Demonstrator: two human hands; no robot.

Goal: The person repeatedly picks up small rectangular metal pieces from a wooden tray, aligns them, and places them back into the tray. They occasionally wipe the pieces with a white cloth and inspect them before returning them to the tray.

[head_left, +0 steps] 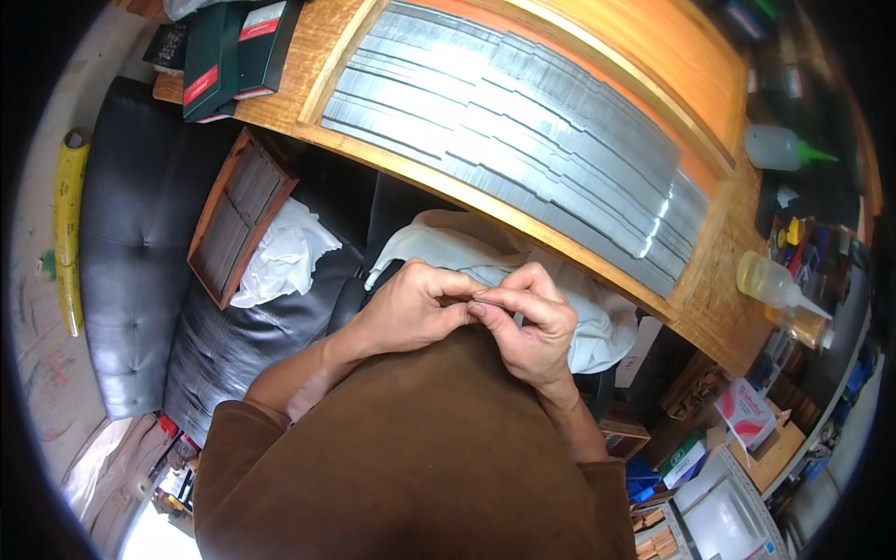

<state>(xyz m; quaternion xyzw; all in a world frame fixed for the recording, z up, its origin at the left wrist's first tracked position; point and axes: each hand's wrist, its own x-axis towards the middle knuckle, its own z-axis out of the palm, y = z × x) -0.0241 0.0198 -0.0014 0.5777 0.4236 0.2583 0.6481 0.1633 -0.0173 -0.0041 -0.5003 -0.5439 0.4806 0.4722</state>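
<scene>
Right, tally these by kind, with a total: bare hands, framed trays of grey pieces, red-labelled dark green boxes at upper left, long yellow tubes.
Bare hands: 2 (left hand, right hand)
Framed trays: 2 (table tray, sofa tray)
Green boxes: 2
Yellow tube: 1
Total: 7

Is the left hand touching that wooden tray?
Apart. The head view shows a gap between the left hand and the wooden tray, with black seat visible there.
</scene>
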